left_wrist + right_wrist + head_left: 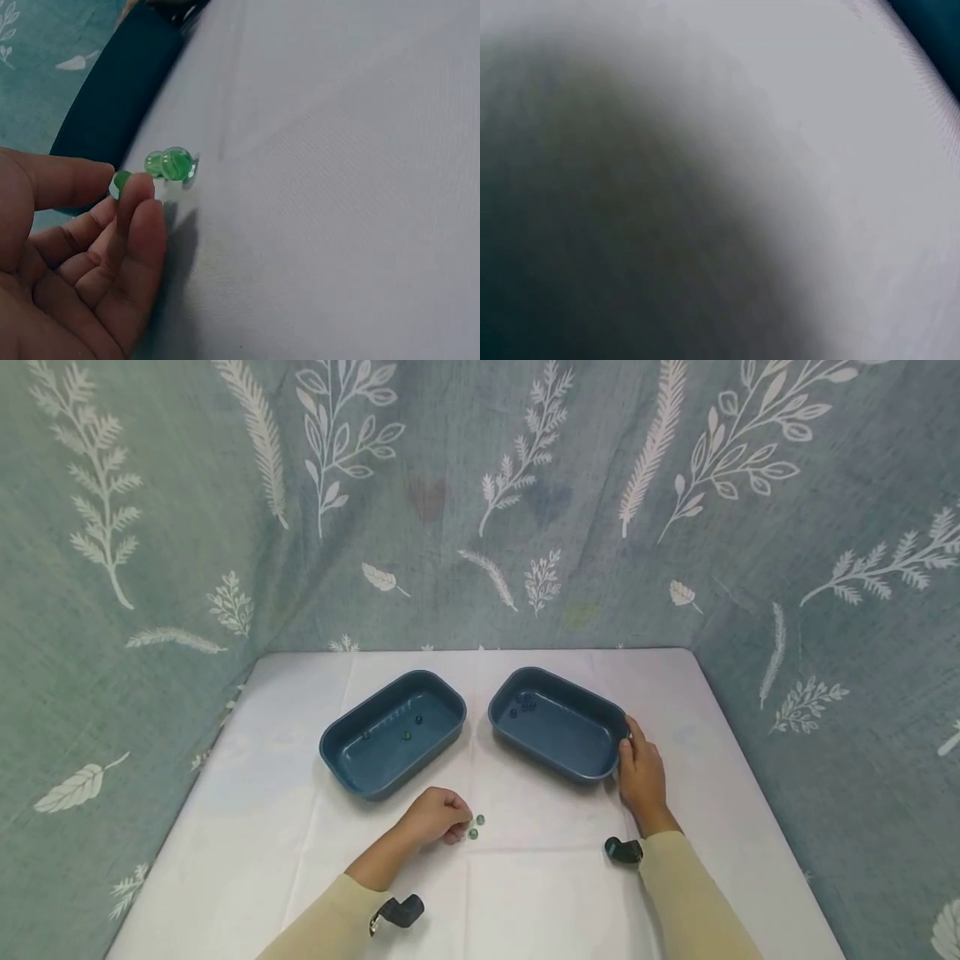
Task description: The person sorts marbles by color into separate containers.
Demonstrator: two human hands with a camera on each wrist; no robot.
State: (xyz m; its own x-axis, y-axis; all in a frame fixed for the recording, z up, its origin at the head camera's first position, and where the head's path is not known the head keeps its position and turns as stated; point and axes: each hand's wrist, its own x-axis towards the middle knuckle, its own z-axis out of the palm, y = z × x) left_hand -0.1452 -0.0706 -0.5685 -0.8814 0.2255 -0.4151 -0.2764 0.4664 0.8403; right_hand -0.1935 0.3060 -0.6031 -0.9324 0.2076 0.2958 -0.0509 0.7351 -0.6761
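Note:
Between thumb and fingertips, my left hand pinches a small green marble, low over the white cloth. Just beyond those fingertips, two more clear green marbles lie on the cloth; the left wrist view has them partly overlapping. My right hand rests against the outer right end of the right blue tray, its thumb and fingers touching the rim. Several dark marbles sit in that tray's far left corner. The right wrist view is blurred and shows no fingers.
At the left stands a second blue tray, angled the other way, with 3 marbles spread inside. A white cloth covers the table. Green-blue curtains with white leaf prints enclose the back and sides.

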